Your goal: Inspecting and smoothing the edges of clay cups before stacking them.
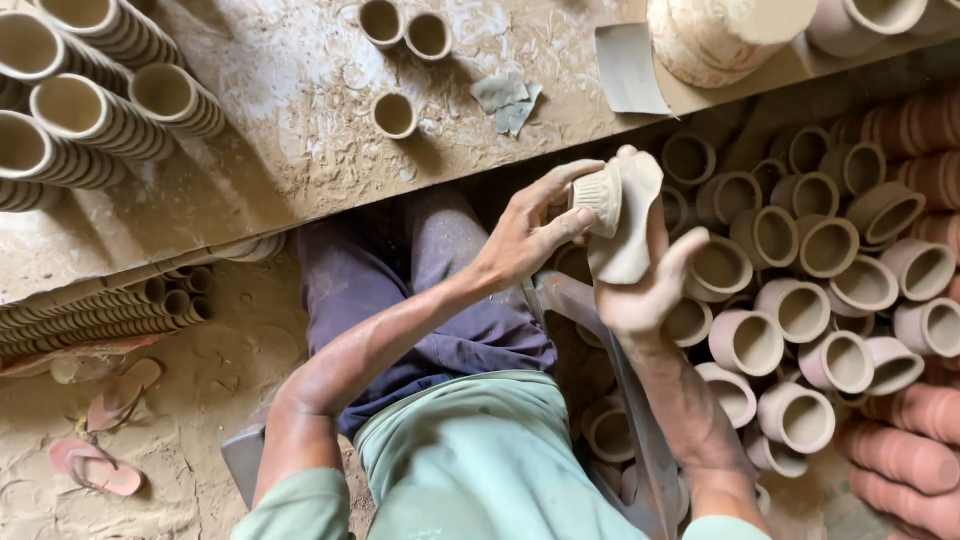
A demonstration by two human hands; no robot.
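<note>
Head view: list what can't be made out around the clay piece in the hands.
- Clay piece: its underside, hidden by the right hand.
- Ribbed lump pressed by the left hand: too small to tell whether tool or clay.
- Large pot: top cut off by the upper edge.
- Cup stacks: cut off at the left edge.

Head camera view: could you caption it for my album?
Two hands, left and right, hold a clay cup above piled cups.

Floor [200,400] is loose, sandy earth, marked with prints; a pair of pink sandals [100,440] lies on it at left. A dusty, clay-smeared desk [300,110] spans the upper area. Lighting is even daylight, with shadow beneath the desk edge.
</note>
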